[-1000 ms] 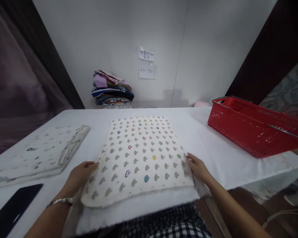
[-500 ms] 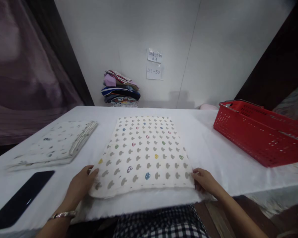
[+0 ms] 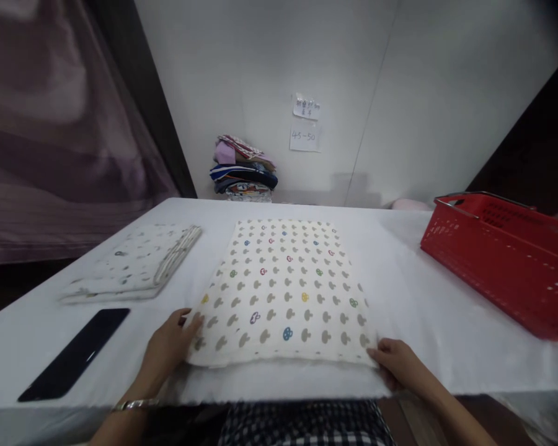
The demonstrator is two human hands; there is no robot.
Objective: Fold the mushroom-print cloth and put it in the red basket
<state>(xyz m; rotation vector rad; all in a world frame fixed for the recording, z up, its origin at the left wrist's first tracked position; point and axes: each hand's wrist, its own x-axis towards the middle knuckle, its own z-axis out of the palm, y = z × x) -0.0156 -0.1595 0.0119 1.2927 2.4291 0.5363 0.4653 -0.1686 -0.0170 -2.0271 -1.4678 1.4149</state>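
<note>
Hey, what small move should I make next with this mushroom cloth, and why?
I'd probably slide your left hand to the near left corner of the mushroom-print cloth: it sits on the side edge just beyond that corner, while your right hand is at the near right corner.

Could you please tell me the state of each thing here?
White mushroom-print cloth, spread flat, held by left hand and right hand
White fabric with scattered print, folded in layers
Red perforated plastic basket, upright, contents hidden
Shiny black rectangular slab, lying flat
Multicoloured fabric pile, stacked
</note>
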